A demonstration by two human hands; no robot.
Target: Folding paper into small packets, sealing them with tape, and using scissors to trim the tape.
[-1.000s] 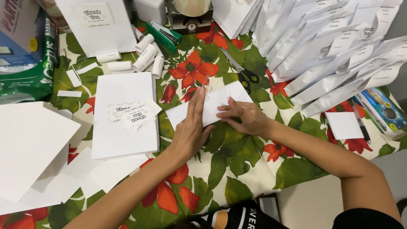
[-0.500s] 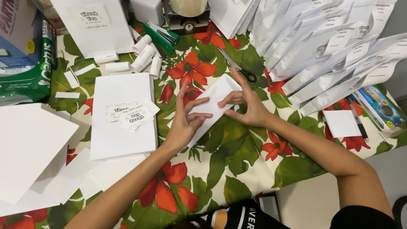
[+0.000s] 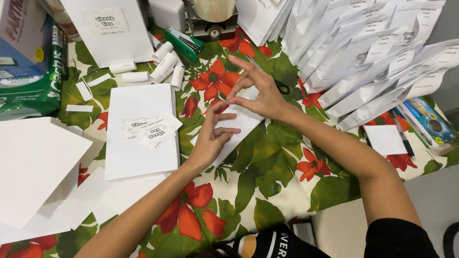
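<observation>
Flat, left hand (image 3: 213, 138) pressing smooth white paper bag (image 3: 241, 125), right hand (image 3: 258, 91) pinching its fold

Near desk (image 3: 287, 191) edge bare: open floral cloth below and right of both forearms. Left of left hand (image 3: 213, 138), a white sheet (image 3: 138, 153) with labels (image 3: 150, 129) lies close. Beyond right hand (image 3: 260, 93), paper rolls (image 3: 167, 67), green stapler (image 3: 184, 40) and scissors (image 3: 282, 87) block. Right side blocked by fanned white bags (image 3: 382, 62).

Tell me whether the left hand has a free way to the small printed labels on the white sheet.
Probably yes: the left hand presses the folded white paper, and the printed labels lie just to its left on the white sheet, nothing between.
</observation>
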